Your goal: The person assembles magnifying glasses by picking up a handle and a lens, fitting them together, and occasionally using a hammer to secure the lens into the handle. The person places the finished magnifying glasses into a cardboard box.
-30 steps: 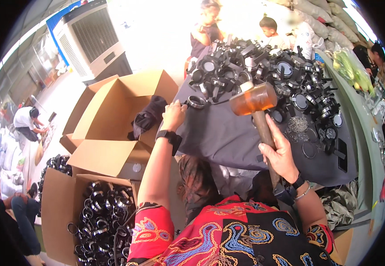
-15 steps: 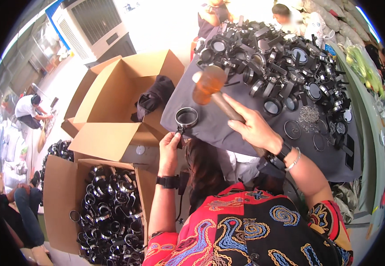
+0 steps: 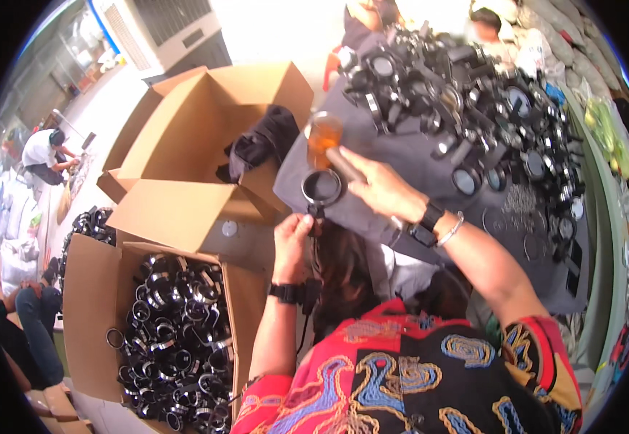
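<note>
At the near left corner of the grey-covered table, my left hand (image 3: pixel 292 239) pinches the short black handle of a round black ring-shaped piece (image 3: pixel 321 187). The ring lies with its opening facing up. My right hand (image 3: pixel 390 189) is closed around the brown handle of a mallet (image 3: pixel 324 134). Its translucent amber head is just beyond the ring's far side, slightly blurred. Whether the mallet touches the ring or hangs above it, I cannot tell.
Similar black pieces (image 3: pixel 466 108) are heaped across the table (image 3: pixel 394 155). Small metal parts (image 3: pixel 520 199) and thin loops lie nearer. An open carton (image 3: pixel 94 318) full of ringed pieces stands left; another (image 3: pixel 177 145) holds dark cloth (image 3: pixel 264 141). Other people are beyond the table and at left.
My right hand has brought the mallet leftward, nearer the ring's far side. My left hand keeps its hold on the ring-shaped piece. The whole view has shifted a little.
</note>
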`<state>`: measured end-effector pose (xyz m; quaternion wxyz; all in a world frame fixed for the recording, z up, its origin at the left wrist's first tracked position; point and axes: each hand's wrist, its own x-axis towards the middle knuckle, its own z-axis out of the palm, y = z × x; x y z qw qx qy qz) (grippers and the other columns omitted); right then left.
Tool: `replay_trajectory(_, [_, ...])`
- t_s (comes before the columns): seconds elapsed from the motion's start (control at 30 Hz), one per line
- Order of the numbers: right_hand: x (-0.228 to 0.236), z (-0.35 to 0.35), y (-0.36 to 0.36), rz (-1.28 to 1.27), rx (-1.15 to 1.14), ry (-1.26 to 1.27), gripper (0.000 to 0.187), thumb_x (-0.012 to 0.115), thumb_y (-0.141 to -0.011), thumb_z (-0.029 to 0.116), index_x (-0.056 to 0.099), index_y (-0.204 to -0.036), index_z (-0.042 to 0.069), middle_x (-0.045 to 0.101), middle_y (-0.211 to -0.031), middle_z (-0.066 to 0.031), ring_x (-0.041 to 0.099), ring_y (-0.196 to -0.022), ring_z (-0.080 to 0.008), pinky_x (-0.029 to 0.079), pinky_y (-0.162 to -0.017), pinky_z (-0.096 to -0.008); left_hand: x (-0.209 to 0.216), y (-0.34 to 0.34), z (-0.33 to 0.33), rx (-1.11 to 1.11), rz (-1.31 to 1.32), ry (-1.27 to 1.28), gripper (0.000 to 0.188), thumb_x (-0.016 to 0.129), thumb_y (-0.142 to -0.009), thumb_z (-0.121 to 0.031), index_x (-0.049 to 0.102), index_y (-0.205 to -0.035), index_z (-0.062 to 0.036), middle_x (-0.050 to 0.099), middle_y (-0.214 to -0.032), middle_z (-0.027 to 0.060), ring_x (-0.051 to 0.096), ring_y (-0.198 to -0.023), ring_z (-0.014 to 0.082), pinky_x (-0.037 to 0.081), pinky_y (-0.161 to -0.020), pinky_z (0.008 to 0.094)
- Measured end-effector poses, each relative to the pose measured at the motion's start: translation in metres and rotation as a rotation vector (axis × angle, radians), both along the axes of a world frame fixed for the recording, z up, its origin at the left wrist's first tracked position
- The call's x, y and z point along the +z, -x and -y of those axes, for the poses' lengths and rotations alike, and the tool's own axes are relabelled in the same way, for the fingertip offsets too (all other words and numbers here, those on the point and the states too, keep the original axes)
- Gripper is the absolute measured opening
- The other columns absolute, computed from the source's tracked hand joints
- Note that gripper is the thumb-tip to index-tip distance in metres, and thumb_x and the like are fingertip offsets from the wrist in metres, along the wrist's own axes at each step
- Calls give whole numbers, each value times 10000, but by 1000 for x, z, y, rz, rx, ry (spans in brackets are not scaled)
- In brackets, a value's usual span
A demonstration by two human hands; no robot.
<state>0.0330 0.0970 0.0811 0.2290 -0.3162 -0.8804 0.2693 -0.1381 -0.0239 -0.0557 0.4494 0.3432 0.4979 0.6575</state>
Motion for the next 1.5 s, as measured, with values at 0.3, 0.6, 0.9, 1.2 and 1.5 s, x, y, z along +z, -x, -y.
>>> replay_trajectory(0.3, [-51, 17, -38, -214, 7, -90, 664, 588, -865, 20, 331, -1476, 57, 485, -1401, -223, 540, -1246, -294, 453, -980, -324, -2, -6, -2, -47, 33, -50, 230, 596, -953, -193, 619, -792, -30, 650, -756, 44, 566, -720, 113, 451, -721, 273])
replay_trajectory(0.6, [10, 49, -64, -413, -141, 177, 684, 556, -923, 52, 260, -1527, 176, 559, -1225, -43, 481, -568, -28, 453, -481, -199, -12, 1, 3, -19, 29, -50, 221, 590, -959, -197, 617, -816, -31, 651, -766, 58, 581, -733, 136, 463, -745, 291])
replay_trajectory(0.9, [-10, 88, -85, -307, -86, 368, 698, 581, -889, 12, 274, -1511, 92, 566, -1324, -210, 645, -1013, -170, 497, -838, -292, -13, -2, 6, -18, 111, -67, 224, 632, -925, -202, 657, -807, -14, 660, -749, 50, 585, -724, 121, 461, -752, 285])
replay_trajectory(1.2, [12, 78, -34, 74, 137, -392, 758, 666, -814, 68, 342, -1491, 175, 528, -664, -129, 559, -574, -324, 476, -556, -445, -8, -1, 1, -22, 110, -51, 189, 620, -935, -158, 663, -821, -13, 659, -750, 41, 585, -722, 121, 468, -745, 283])
replay_trajectory(1.5, [8, 28, 4, 11, 122, -313, 730, 590, -844, 120, 283, -1503, 179, 628, -678, -198, 638, -624, -365, 514, -592, -479, -9, 1, 1, -39, 49, -35, 194, 592, -943, -161, 650, -842, -6, 684, -818, 70, 604, -758, 141, 473, -769, 292])
